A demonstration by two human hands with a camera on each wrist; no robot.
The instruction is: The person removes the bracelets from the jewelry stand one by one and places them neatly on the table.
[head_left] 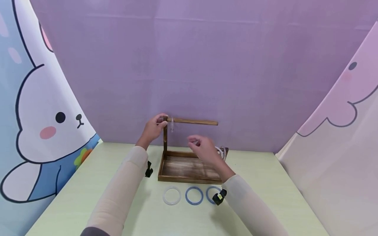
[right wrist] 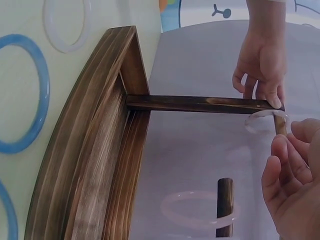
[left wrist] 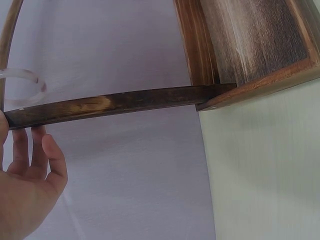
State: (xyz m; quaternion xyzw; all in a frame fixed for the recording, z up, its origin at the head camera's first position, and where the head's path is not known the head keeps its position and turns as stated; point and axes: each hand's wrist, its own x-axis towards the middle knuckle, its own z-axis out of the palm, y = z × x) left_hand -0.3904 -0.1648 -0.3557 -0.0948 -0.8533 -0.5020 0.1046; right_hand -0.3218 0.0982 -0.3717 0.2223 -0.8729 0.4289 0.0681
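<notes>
A dark wooden stand has a tray base (head_left: 189, 179), an upright post (head_left: 165, 139) and a long bar (head_left: 196, 121) reaching right from the post's top. My left hand (head_left: 153, 130) grips the post's top end. On the bar, close to that hand, hangs a pale, faintly mottled bangle (right wrist: 260, 114). In front of the bar and above the tray, my right hand (head_left: 204, 149) has loosely bent fingers and nothing visible in its grasp. Behind it, pale bangles (head_left: 224, 153) hang at a shorter post on the stand's right side, partly hidden by the hand.
Before the tray on the pale green table (head_left: 141, 213) lie a clear whitish bangle (head_left: 164, 200), a blue bangle (head_left: 194, 204) and another blue bangle (head_left: 208, 197), partly covered by the right wrist's camera. A purple cloth backdrop (head_left: 189, 65) stands close behind the stand.
</notes>
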